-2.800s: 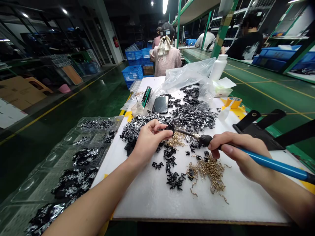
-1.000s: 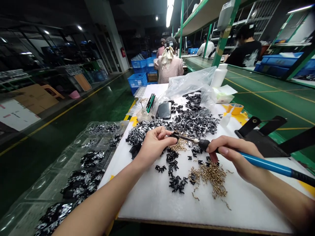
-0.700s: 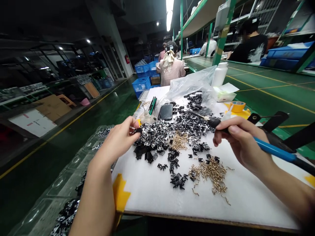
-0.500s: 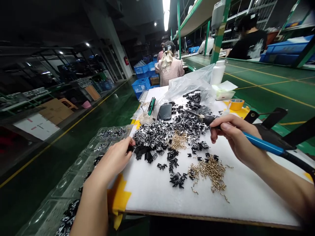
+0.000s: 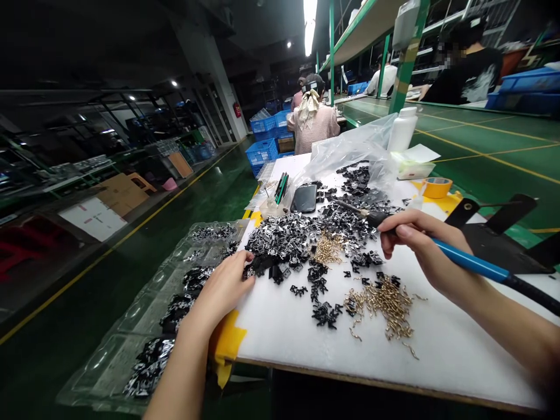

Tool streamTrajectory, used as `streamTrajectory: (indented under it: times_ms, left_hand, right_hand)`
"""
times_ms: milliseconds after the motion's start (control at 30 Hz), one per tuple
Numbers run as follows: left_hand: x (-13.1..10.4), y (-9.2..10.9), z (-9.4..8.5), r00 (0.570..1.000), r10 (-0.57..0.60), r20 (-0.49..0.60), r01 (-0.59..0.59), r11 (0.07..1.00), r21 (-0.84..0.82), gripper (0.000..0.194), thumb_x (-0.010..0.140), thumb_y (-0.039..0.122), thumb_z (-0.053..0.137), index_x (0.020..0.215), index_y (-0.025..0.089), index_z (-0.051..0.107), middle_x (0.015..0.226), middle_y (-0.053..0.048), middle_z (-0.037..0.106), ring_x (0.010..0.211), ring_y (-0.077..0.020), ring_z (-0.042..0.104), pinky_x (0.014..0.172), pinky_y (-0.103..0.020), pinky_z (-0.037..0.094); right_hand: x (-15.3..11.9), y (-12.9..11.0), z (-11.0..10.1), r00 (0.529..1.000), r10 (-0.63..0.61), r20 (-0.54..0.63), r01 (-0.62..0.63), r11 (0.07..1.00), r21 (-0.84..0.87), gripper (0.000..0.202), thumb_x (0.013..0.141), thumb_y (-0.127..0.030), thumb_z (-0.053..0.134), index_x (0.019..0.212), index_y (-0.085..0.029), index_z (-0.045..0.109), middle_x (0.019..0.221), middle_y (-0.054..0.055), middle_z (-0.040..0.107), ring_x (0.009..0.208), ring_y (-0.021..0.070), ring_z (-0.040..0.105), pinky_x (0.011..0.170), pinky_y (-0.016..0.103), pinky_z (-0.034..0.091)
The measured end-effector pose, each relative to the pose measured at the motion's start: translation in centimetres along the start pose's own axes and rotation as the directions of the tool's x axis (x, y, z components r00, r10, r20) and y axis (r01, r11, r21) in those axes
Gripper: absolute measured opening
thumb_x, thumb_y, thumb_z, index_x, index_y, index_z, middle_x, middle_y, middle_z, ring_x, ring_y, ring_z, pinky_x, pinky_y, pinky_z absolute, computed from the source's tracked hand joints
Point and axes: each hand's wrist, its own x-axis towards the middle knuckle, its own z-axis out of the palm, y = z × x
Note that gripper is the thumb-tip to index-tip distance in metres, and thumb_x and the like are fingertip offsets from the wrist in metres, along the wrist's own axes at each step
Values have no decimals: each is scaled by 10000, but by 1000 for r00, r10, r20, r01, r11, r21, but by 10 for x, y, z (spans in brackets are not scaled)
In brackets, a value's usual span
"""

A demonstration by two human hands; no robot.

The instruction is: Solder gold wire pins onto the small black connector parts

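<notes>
My right hand (image 5: 413, 236) is closed around the black grip of a soldering iron (image 5: 472, 259) with a blue handle. Its thin metal tip points left, above a heap of small black-and-silver clips (image 5: 280, 236). At the table's left edge, my left hand (image 5: 230, 286) has its fingers curled around a black plastic part (image 5: 248, 270), partly hidden by the fingers, beside the heap. Small brass-coloured bent pins lie in one pile (image 5: 389, 306) near the front and in another pile (image 5: 328, 248) by the clips. Loose black parts (image 5: 326, 315) are scattered between them.
A clear compartment tray (image 5: 116, 350) of parts sits left of the table. A phone (image 5: 304, 198), pens (image 5: 282, 188), a plastic bag (image 5: 350, 146), a white bottle (image 5: 402, 129) and yellow tape (image 5: 437, 187) stand farther back. At right is a black metal bracket (image 5: 499, 239). Several people sit beyond.
The whole view has shifted, so the table sits slightly farther right. My left hand remains at the heap's left side, and my right hand still holds the soldering iron in much the same place.
</notes>
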Motion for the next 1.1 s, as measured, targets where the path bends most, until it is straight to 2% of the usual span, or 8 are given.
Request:
streamTrajectory:
  times_ms: [167, 367, 600, 733, 867, 1000, 1100]
  left_hand:
    - [1, 6, -3, 999, 31, 20, -30, 999, -28, 351, 702, 333, 449, 1028, 247, 350, 1109, -7, 531, 1000, -185, 520, 819, -293, 368]
    - [12, 7, 0, 994, 105, 8, -105, 994, -27, 316, 719, 320, 436, 1020, 255, 364, 970, 1, 549, 875, -138, 520, 735, -240, 329]
    - [13, 21, 9, 987, 155, -32, -159, 976, -151, 212, 746, 325, 441, 914, 206, 395, 925, 17, 567, 838, -84, 544, 740, -202, 356]
    - [9, 19, 10, 986, 155, -63, -163, 973, -164, 186, 754, 328, 437, 885, 197, 421, 905, 19, 574, 862, -85, 543, 764, -204, 363]
    - [7, 10, 6, 991, 102, -88, -111, 989, -98, 219, 741, 362, 451, 899, 212, 437, 973, 23, 566, 911, -102, 528, 784, -215, 359]
    - [6, 9, 3, 996, 76, -43, -77, 997, -18, 243, 746, 394, 431, 916, 220, 442, 986, 16, 560, 902, -117, 513, 762, -226, 344]
    - [7, 9, 4, 997, 74, -35, -74, 997, -3, 219, 752, 357, 404, 918, 216, 433, 992, 9, 545, 911, -118, 498, 780, -236, 341]
  right_hand:
    - [0, -5, 5, 1000, 8, -7, -8, 1000, 8, 143, 905, -253, 491, 881, -193, 618, 693, 25, 563, 614, 130, 547, 581, 276, 450]
    - [0, -6, 4, 1000, -15, -1, 15, 1000, -5, 135, 909, -254, 484, 896, -204, 609, 691, 16, 562, 637, 129, 546, 589, 267, 449]
    - [0, -6, 4, 1000, -17, 18, 18, 999, -45, 141, 919, -237, 463, 910, -219, 602, 699, 2, 569, 645, 111, 546, 589, 236, 446]
    - [-1, -5, 4, 1000, -20, 13, 21, 999, -50, 133, 920, -254, 471, 917, -223, 600, 706, -4, 567, 638, 106, 549, 590, 234, 450]
    - [-2, -5, 5, 1000, -13, 19, 14, 999, -46, 137, 919, -274, 478, 919, -224, 606, 716, 0, 570, 652, 110, 553, 598, 238, 454]
    - [-2, -6, 4, 1000, -9, 15, 10, 998, -55, 150, 920, -277, 473, 906, -217, 610, 714, 7, 571, 654, 115, 552, 595, 245, 454]
    - [2, -7, 1, 999, -26, -24, 25, 999, -47, 143, 911, -269, 482, 898, -205, 609, 715, 15, 565, 652, 122, 549, 586, 254, 461]
